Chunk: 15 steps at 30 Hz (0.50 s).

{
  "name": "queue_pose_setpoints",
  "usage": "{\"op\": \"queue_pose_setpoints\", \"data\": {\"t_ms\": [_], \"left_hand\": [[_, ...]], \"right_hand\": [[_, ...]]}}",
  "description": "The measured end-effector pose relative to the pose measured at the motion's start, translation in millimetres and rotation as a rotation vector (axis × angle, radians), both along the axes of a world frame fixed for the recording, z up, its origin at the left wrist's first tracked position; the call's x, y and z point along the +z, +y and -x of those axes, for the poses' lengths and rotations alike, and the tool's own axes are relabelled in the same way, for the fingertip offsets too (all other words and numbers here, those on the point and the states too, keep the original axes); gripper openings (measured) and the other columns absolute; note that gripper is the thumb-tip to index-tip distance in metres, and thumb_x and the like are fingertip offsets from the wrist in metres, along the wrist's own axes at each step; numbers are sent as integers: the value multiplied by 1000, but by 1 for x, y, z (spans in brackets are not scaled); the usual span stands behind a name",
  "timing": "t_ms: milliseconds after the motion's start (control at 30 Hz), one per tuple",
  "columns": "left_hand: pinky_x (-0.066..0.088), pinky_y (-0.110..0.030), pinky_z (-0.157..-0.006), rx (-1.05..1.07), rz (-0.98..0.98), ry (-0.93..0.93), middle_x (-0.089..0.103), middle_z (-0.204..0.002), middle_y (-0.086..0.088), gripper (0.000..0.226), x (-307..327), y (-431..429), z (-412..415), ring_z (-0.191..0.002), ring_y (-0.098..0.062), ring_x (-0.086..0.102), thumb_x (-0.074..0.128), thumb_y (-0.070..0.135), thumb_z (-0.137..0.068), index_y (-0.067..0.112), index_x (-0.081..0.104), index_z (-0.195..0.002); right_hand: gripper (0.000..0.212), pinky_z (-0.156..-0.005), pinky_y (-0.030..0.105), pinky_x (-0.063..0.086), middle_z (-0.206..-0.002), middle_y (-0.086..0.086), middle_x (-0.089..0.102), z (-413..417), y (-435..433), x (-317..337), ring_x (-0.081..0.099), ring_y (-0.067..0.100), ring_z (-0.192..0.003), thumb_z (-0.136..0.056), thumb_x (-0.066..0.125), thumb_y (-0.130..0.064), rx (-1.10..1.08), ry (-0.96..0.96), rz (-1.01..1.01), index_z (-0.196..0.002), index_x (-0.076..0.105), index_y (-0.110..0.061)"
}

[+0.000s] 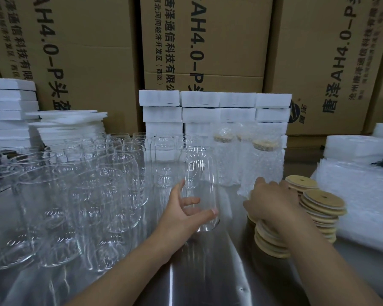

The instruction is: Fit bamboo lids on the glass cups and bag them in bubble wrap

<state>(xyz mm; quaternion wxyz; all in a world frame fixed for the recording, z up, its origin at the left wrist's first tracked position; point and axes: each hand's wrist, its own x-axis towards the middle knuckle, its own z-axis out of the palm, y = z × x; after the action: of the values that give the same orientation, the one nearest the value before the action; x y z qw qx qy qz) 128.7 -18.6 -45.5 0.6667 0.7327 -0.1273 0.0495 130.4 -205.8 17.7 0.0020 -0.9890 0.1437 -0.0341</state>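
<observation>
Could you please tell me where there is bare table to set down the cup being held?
Bare steel table shows mainly near the front, between the loose glass cups on the left and the bamboo lid stacks on the right. Wrapped cups and foam blocks crowd the back; bubble wrap bags fill the far right.

- Left hand grips one glass cup at centre frame, thumb and fingers curled round its lower half; cup upright, no lid on.
- Right hand sits on the nearest lid stack, fingers curled over its top.
- Two more lid stacks just right of it (each lid has a small hole).
- Bagged cups with lids stand behind the right hand.
- Bare cups crowd the left half.
- Bubble-wrap pile at right edge.
- White foam blocks and cardboard boxes along the top.
</observation>
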Motion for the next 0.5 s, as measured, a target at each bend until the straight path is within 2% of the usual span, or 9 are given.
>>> {"op": "queue_pose_setpoints", "data": {"t_ms": [100, 200, 267, 333, 400, 500], "left_hand": [[48, -9, -63, 30, -9, -8, 55, -117, 11, 110, 0, 1, -1, -104, 3, 55, 84, 37, -55, 42, 20, -144], [46, -15, -74, 72, -44, -25, 52, -116, 14, 109, -2, 2, -4, -110, -5, 54, 89, 20, -66, 36, 18, -147], [49, -26, -88, 83, -67, -30, 51, -116, 14, 109, -4, 3, -6, -117, -12, 52, 88, 15, -67, 35, 18, -148], [48, -37, -99, 80, -98, -33, 50, -118, 14, 111, -5, 3, -7, -121, -14, 49, 89, 15, -65, 35, 18, -148], [49, -38, -99, 71, -121, -35, 49, -118, 15, 113, -6, 4, -8, -122, -13, 48, 90, 16, -63, 37, 18, -148], [49, -26, -88, 58, -138, -40, 48, -119, 17, 113, -7, 4, -9, -121, -11, 47, 91, 18, -62, 39, 19, -146]], "right_hand": [[59, -102, 40, 30, -141, 12, 39, -1, 0, -2, 33, 33, -130, -91, 46, -52, 4, -58, -3, -135, 31, -16], [66, -101, 42, 31, -141, 14, 38, -4, 2, -3, 35, 34, -128, -91, 46, -55, 37, -238, -69, -140, 27, -16], [73, -100, 43, 34, -141, 15, 34, -5, 4, -2, 36, 33, -128, -90, 49, -56, 86, -454, -242, -145, 20, -18], [77, -101, 40, 36, -142, 14, 29, -5, 6, 1, 34, 31, -129, -88, 55, -54, 177, -671, -510, -147, 16, -24], [76, -101, 32, 37, -142, 5, 25, -4, 9, 3, 35, 24, -129, -86, 59, -53, 273, -818, -733, -146, 18, -29], [62, -84, 8, 36, -124, -7, 31, 2, 15, 7, 47, 11, -112, -82, 64, -50, 386, -999, -909, -133, 34, -30]]}}
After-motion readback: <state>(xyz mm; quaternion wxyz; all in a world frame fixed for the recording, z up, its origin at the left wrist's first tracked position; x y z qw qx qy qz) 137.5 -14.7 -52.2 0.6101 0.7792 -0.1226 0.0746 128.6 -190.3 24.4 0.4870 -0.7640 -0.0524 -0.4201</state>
